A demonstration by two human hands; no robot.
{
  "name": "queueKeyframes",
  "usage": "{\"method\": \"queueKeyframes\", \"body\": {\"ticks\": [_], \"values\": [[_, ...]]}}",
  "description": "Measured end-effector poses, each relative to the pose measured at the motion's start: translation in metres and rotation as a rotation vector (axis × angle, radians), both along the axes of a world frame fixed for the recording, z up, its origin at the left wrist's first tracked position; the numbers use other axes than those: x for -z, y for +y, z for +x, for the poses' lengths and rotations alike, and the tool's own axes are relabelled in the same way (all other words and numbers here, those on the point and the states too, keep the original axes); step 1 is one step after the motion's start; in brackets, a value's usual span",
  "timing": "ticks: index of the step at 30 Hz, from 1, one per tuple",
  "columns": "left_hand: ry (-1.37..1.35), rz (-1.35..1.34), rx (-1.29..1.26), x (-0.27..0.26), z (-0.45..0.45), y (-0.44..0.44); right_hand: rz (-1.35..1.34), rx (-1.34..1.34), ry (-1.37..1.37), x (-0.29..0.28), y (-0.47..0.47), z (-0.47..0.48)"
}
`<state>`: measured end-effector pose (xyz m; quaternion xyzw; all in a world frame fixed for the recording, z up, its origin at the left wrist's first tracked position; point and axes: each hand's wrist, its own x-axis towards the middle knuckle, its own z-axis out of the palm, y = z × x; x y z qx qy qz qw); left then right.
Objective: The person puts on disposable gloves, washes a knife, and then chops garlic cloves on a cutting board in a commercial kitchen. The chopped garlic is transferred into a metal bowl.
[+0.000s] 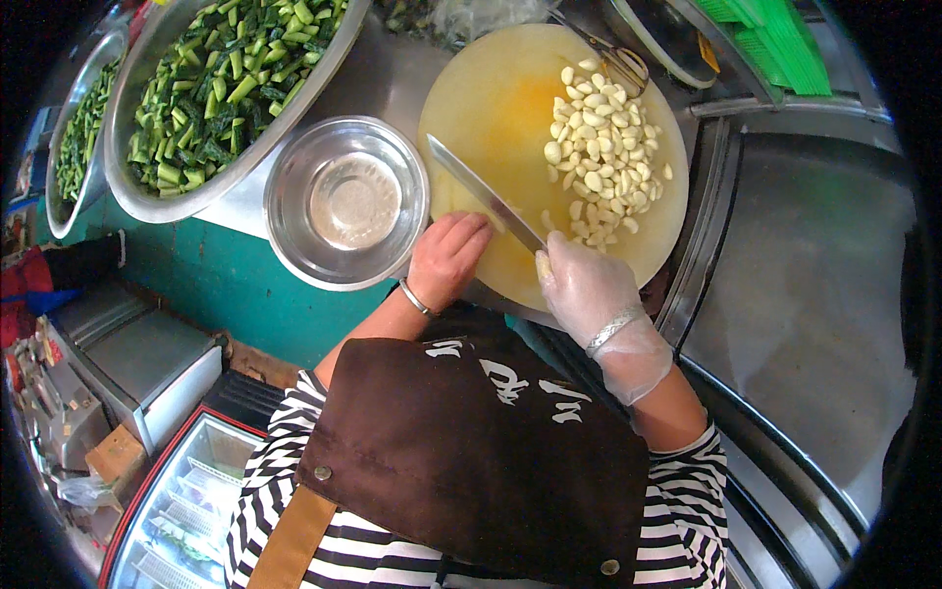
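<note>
My right hand (592, 283), in a clear plastic glove, grips a kitchen knife (486, 195) whose blade slants to the upper left over a round, yellow-stained cutting board (486, 96). Bare and curled, my left hand (450, 254) rests at the board's near left edge, just left of the blade. A small pale piece shows by its fingertips; whether they pinch it is hidden. A heap of peeled garlic cloves (603, 140) covers the board's right part, with a few loose cloves near my right knuckles. Beside my left hand stands a stainless steel bowl (294, 210) with nothing in it.
A large metal basin (158, 210) of chopped green vegetables (221, 88) stands at the upper left, with a second basin (55, 210) beyond it. Scissors (625, 66) lie at the board's far edge. Green plastic baskets (787, 51) sit at upper right, above a metal counter (802, 294).
</note>
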<state>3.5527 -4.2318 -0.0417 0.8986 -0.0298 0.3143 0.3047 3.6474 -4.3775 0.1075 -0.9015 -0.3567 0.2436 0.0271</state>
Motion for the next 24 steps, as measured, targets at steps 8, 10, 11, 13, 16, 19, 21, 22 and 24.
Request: {"method": "queueKeyframes", "body": {"ticks": [8, 10, 11, 13, 16, 19, 21, 22, 24], "values": [[-0.006, 0.003, 0.004, 0.000, 0.002, -0.003, 0.009, 0.075, -0.028, 0.032, -0.003, -0.011], [-0.006, 0.014, -0.011, 0.002, 0.001, -0.002, -0.026, 0.040, 0.003, 0.020, 0.004, -0.004], [-0.006, 0.019, -0.018, 0.002, 0.001, -0.002, -0.044, 0.022, 0.018, 0.014, 0.007, -0.001], [-0.003, 0.014, -0.010, 0.002, 0.001, -0.002, -0.040, 0.028, 0.014, 0.006, 0.006, -0.005], [-0.003, 0.005, 0.006, 0.003, 0.002, -0.003, -0.040, 0.044, -0.010, 0.028, -0.003, -0.010], [-0.008, 0.001, 0.009, 0.003, 0.003, -0.002, -0.015, 0.042, -0.009, 0.033, -0.003, -0.007], [-0.004, -0.004, 0.002, 0.002, 0.003, -0.002, -0.026, 0.027, 0.003, 0.021, 0.001, -0.005], [0.001, -0.009, -0.005, 0.001, 0.002, -0.003, -0.049, 0.014, 0.007, 0.011, 0.004, -0.005], [0.000, -0.016, -0.010, 0.001, 0.002, -0.003, -0.068, 0.019, 0.010, 0.011, 0.004, -0.007]]}}
